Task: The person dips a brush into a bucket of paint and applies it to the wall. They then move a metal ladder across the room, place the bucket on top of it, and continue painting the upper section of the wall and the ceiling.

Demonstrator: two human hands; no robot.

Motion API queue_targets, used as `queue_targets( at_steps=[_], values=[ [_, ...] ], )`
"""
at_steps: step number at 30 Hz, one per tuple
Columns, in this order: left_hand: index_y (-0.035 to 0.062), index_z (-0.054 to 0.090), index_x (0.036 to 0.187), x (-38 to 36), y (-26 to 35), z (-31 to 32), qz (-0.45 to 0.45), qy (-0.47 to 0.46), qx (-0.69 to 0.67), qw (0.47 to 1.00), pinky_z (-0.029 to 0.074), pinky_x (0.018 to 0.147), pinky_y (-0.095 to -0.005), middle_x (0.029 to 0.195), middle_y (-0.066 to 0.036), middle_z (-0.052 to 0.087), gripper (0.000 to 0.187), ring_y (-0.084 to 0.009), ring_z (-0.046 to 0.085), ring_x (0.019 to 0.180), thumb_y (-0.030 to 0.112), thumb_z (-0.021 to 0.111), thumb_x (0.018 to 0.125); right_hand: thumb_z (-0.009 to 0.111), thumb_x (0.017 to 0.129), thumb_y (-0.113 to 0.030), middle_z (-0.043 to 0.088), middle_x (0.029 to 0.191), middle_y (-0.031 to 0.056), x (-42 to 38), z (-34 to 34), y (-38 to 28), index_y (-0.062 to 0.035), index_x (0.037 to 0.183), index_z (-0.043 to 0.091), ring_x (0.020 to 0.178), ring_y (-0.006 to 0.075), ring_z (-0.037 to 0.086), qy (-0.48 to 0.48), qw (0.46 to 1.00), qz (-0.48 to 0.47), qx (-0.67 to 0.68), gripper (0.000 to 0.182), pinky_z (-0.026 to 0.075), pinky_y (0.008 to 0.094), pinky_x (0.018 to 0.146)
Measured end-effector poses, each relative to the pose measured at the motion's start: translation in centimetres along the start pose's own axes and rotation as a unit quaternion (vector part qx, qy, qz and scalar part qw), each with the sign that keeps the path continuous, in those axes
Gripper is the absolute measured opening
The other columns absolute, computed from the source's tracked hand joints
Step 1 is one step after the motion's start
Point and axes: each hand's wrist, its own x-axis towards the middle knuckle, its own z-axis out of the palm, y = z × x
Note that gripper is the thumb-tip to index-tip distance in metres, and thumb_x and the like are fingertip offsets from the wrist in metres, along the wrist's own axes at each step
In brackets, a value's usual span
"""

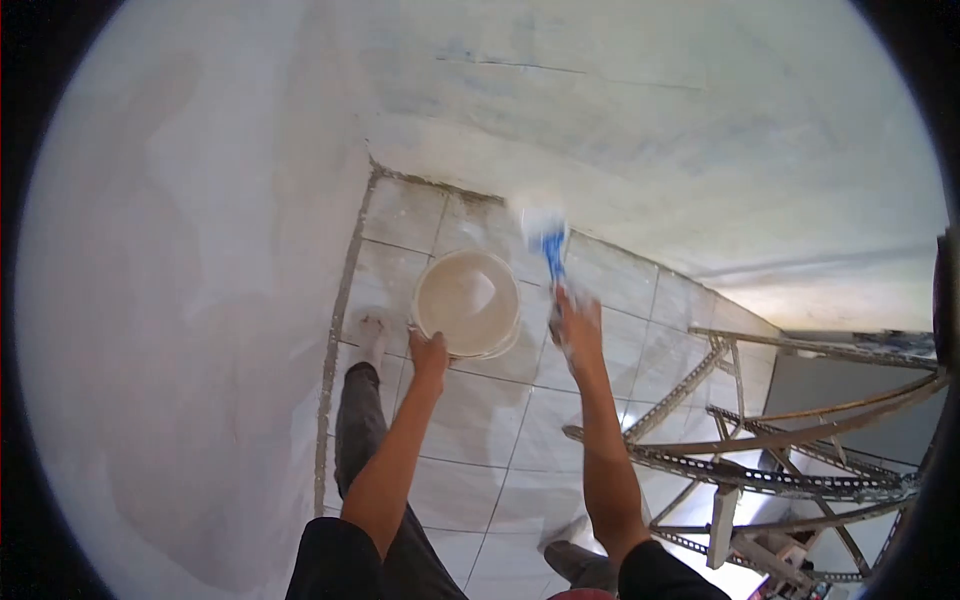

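Note:
My left hand (429, 357) grips the near-left rim of a round, cream-coloured bucket (437, 297), thumb over the edge. Pale liquid shows inside the bucket, with a bright reflection on it. In my right hand (579, 328), fingers wrapped round the handle, is a paintbrush (552, 250) with a blue handle and a wide white head. Motion smears the brush head and part of the hand. The brush is to the right of the bucket and overlaps the foot of the far wall (640, 150) in this view.
A plastered wall (200, 300) rises on the left and meets the far wall in a corner. White tiles (480, 420) cover the floor, with my bare feet on them. A perforated metal frame (770, 480) stands at the right, close to my right forearm.

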Motion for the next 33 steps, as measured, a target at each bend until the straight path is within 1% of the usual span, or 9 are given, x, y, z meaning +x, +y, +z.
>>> queue_targets(
  at_steps=[2, 5, 7, 8, 26, 28, 29, 32, 33],
  values=[
    [0.0091, 0.028, 0.126, -0.4, -1.4, -0.4, -0.059, 0.023, -0.015, 0.998, 0.048, 0.051, -0.0269, 0.107, -0.011, 0.049, 0.051, -0.0168, 0.055, 0.081, 0.001, 0.043, 0.078, 0.053, 0.079, -0.009, 0.057, 0.068, 0.0154, -2.3, -2.8, -6.3, -0.003, 0.1, 0.053, 0.063, 0.0303, 0.056, -0.146, 0.939, 0.312, 0.016, 0.022, 0.044, 0.0412, 0.058],
    [0.0067, 0.026, 0.13, 0.8, -5.5, -1.0, 0.035, 0.018, 0.046, 0.998, 0.05, 0.071, -0.0322, 0.115, -0.014, 0.046, 0.057, -0.0221, 0.053, 0.096, -0.002, 0.042, 0.075, 0.052, 0.077, -0.009, 0.06, 0.074, 0.0184, -3.8, -2.6, -7.9, -0.0022, 0.098, 0.056, 0.068, 0.0335, 0.059, -0.216, 0.925, 0.301, -0.089, 0.022, 0.047, 0.0419, 0.062],
    [-0.0047, 0.021, 0.133, 0.2, -6.0, -0.8, 0.263, 0.054, 0.168, 0.948, 0.025, 0.105, -0.0362, 0.132, -0.021, 0.032, 0.065, -0.0303, 0.034, 0.123, -0.008, 0.038, 0.07, 0.052, 0.079, -0.014, 0.06, 0.071, 0.0169, -4.4, -0.1, -3.4, -0.0023, 0.096, 0.056, 0.066, 0.0318, 0.06, -0.189, 0.952, 0.161, -0.181, 0.02, 0.047, 0.042, 0.061],
    [-0.0047, 0.021, 0.133, 0.0, -5.8, -0.8, 0.264, 0.055, 0.17, 0.948, 0.025, 0.105, -0.0362, 0.132, -0.021, 0.032, 0.065, -0.0303, 0.034, 0.123, -0.008, 0.038, 0.07, 0.052, 0.082, -0.018, 0.059, 0.067, 0.0154, -4.6, 0.9, -1.9, -0.0024, 0.093, 0.057, 0.065, 0.0301, 0.061, -0.153, 0.95, 0.019, -0.273, 0.02, 0.048, 0.0421, 0.06],
    [-0.0045, 0.017, 0.136, 2.4, -5.0, -1.7, 0.355, -0.051, 0.228, 0.905, 0.011, 0.109, -0.0385, 0.14, -0.021, 0.022, 0.075, -0.0327, 0.015, 0.133, -0.007, 0.037, 0.064, 0.058, 0.072, -0.015, 0.057, 0.101, 0.0238, 1.7, 9.5, -1.6, -0.0038, 0.099, 0.058, 0.09, 0.0392, 0.058, -0.113, 0.947, 0.151, -0.262, 0.03, 0.048, 0.0465, 0.078],
    [-0.0044, 0.016, 0.136, 4.6, -8.9, -4.9, 0.122, -0.073, 0.12, 0.982, 0.013, 0.109, -0.036, 0.14, -0.02, 0.023, 0.075, -0.0298, 0.019, 0.132, -0.007, 0.037, 0.064, 0.057, 0.074, -0.016, 0.058, 0.099, 0.0235, 2.1, 9.4, -1.5, -0.0028, 0.099, 0.058, 0.089, 0.0398, 0.059, -0.152, 0.937, 0.198, -0.244, 0.029, 0.048, 0.0462, 0.078],
    [-0.0018, 0.027, 0.128, 4.9, -8.7, -5.6, 0.194, -0.057, 0.213, 0.956, 0.047, 0.076, -0.0267, 0.117, -0.017, 0.046, 0.052, -0.0196, 0.05, 0.102, 0.0, 0.044, 0.079, 0.057, 0.071, -0.014, 0.058, 0.094, 0.0246, 1.9, 10.5, 0.0, -0.0013, 0.096, 0.057, 0.087, 0.0417, 0.058, -0.152, 0.933, 0.208, -0.251, 0.028, 0.048, 0.0468, 0.076],
    [-0.0026, 0.032, 0.122, 2.9, -6.1, -3.0, 0.292, -0.05, 0.08, 0.952, 0.047, 0.075, -0.0278, 0.112, -0.017, 0.048, 0.044, -0.0199, 0.052, 0.097, 0.001, 0.046, 0.08, 0.056, 0.069, -0.012, 0.059, 0.089, 0.0258, 1.9, 10.0, 1.0, 0.0004, 0.091, 0.057, 0.084, 0.0432, 0.058, -0.152, 0.935, 0.228, -0.223, 0.025, 0.049, 0.0475, 0.074],
    [-0.0026, 0.03, 0.126, 1.4, -5.1, -3.3, 0.179, -0.035, 0.163, 0.97, 0.045, 0.08, -0.0289, 0.117, -0.018, 0.046, 0.049, -0.0219, 0.049, 0.103, -0.001, 0.044, 0.079, 0.055, 0.07, -0.011, 0.059, 0.088, 0.0259, 1.1, 9.9, 0.6, 0.0007, 0.089, 0.058, 0.083, 0.0428, 0.059, -0.175, 0.936, 0.231, -0.202, 0.023, 0.049, 0.0477, 0.073]
  ],
)
